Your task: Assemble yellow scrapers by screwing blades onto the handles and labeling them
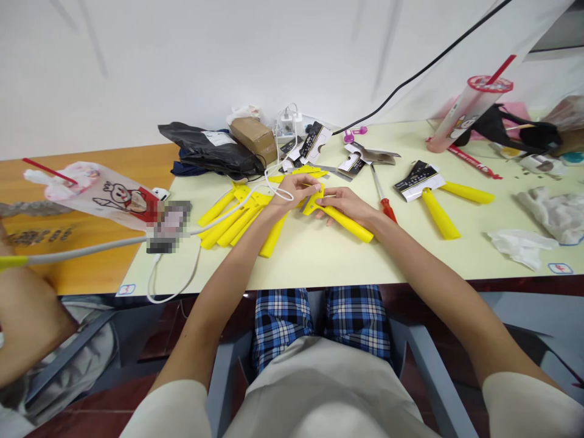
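The right hand [349, 207] lies closed over a yellow handle [349, 224], whose long axis runs from its forked head down and rightward toward the front edge of the desk [310, 258]. The left hand [294, 191] is nearer that head, pinched narrow at it; what it grips there is too small to tell. A white cable [278, 193] loops just beside the left hand, with a heap of yellow handles [232, 219] beyond it to the left. To the right, a red-handled screwdriver [383, 204] lies close by, then a card [420, 180] on a pair of yellow grips [438, 213].
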Action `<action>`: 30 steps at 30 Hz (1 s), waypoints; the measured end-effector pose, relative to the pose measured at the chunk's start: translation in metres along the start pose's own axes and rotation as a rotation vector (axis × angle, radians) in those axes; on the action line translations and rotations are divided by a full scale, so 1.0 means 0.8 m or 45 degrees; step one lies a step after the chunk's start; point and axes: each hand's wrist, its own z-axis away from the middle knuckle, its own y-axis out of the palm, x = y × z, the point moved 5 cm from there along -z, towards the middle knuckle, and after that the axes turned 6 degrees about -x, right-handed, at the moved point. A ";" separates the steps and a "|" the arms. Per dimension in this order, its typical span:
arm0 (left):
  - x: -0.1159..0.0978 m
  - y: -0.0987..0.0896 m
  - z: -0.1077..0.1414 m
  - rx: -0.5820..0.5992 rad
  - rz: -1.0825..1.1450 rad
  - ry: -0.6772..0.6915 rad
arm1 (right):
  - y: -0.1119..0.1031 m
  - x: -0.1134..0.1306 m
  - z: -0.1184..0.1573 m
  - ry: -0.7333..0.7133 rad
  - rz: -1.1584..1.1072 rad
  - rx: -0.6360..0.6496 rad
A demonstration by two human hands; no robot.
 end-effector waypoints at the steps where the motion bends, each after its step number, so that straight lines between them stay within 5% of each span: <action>1: 0.001 0.000 0.000 0.007 -0.039 0.002 | 0.000 0.000 0.000 0.003 0.002 -0.005; 17: -0.018 0.006 0.008 0.110 -0.167 0.088 | 0.004 0.004 0.005 0.021 0.015 -0.009; 30: -0.005 -0.004 -0.003 -0.051 -0.219 0.133 | 0.000 0.008 0.003 0.038 -0.047 -0.100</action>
